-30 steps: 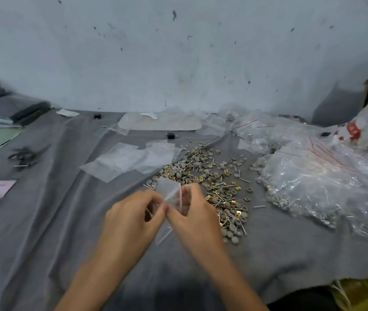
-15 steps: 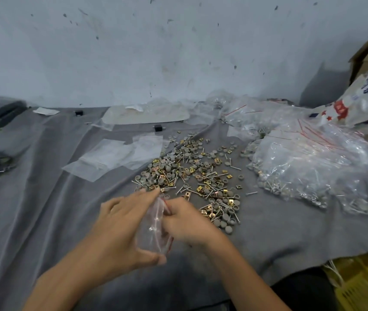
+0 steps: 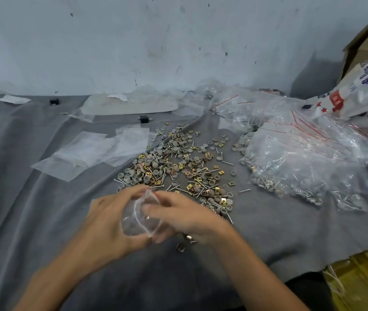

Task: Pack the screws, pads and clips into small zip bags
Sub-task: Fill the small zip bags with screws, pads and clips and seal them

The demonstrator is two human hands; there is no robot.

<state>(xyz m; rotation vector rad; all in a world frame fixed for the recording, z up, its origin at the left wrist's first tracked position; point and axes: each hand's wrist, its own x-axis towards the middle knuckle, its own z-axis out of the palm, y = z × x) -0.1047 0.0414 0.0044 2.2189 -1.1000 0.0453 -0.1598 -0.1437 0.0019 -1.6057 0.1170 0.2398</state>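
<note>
From the head camera, both hands meet low in the middle, over a grey cloth (image 3: 21,198) that covers the worktop. The left hand (image 3: 109,223) curls round a small zip bag (image 3: 140,218), thumb below and fingers above. The right hand (image 3: 183,216) pinches the bag's red-striped mouth, though blur hides the exact hold. Small metal bits glint inside the bag. A loose clip (image 3: 180,248) lies on the cloth just below the hands. The pile of screws, pads and clips (image 3: 178,167) spreads just beyond the hands. Empty flat bags (image 3: 89,151) lie to its left, and a heap of filled bags (image 3: 301,158) to its right. A printed white sack (image 3: 358,93) leans behind that heap.
</note>
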